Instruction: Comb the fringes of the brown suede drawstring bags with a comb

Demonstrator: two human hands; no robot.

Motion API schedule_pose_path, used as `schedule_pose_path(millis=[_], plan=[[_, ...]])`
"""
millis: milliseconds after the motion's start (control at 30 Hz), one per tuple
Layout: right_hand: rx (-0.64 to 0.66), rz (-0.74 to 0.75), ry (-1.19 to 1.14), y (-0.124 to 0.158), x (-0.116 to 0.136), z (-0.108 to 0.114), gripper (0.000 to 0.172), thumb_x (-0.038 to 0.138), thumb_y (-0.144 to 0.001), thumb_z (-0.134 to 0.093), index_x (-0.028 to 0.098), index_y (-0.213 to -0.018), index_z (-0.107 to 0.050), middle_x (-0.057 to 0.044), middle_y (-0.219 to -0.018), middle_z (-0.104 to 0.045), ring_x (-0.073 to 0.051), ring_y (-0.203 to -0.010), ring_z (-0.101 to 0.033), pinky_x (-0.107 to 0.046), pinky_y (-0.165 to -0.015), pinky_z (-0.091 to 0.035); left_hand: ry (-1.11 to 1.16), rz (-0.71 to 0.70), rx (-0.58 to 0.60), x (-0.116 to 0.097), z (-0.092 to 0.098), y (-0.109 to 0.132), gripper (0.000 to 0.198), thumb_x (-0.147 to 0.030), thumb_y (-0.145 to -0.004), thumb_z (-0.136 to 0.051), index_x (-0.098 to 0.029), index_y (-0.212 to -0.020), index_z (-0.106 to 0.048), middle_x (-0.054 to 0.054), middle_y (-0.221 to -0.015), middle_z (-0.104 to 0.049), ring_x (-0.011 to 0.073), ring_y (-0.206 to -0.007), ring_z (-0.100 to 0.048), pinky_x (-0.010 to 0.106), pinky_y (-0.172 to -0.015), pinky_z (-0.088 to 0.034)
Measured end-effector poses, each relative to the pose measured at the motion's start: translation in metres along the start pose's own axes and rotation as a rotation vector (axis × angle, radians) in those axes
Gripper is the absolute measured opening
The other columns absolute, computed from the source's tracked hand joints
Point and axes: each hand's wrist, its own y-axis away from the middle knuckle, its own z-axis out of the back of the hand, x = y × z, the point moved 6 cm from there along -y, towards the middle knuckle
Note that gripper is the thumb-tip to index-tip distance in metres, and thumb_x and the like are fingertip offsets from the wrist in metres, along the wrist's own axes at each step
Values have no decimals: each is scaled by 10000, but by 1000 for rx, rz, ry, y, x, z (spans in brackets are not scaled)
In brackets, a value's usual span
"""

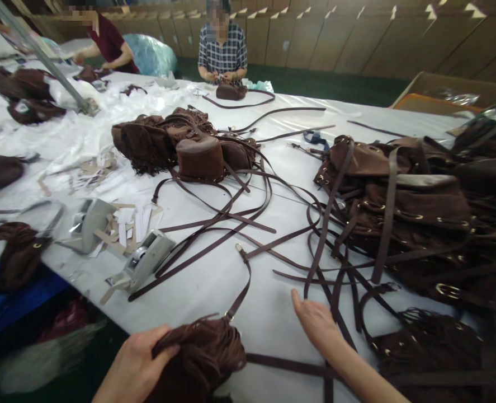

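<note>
My left hand (141,358) is closed on a dark brown fringed bag (206,358) at the lower middle, with the thumb on top of the gathered fabric. A strap with a metal buckle (240,250) runs up from the bag onto the table. Further right, my right hand (315,322) hovers low over the table beside several loose brown straps (335,280). One of its fingers is stretched out and I see nothing held in it; the other fingers are partly hidden. The strap of the held bag passes beneath my right forearm.
A large pile of brown bags (415,207) fills the right side. More bags (168,143) lie mid-table, their straps trailing. Two grey tape dispensers (147,260) stand near the left edge by paper scraps (130,224). Across the table, people (222,50) handle bags. A metal pole (42,59) rises at left.
</note>
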Motion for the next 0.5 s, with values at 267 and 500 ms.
schedule_pose_path(millis=[267,500], plan=[[31,76,-95,0,22,-8,509,52,-906,-380,140,-1404,-445,-96,-851,-746,-232,-746,-716,-296,-636,-510,-336,-144,17,33,-13,-73,683,-35,-725,-469,-254,-1372,-465,86,-1367,-510,248,-1218,-516,398,-1039,-391],[113,93,-233,31,38,-41,501,77,-927,-325,110,-1418,-421,-101,-865,-748,-253,-775,-716,-315,-659,-512,-264,-469,312,13,-4,-80,668,-88,-735,-538,-353,-1347,-503,57,-1485,-390,269,-1342,-383,433,-1117,-295]])
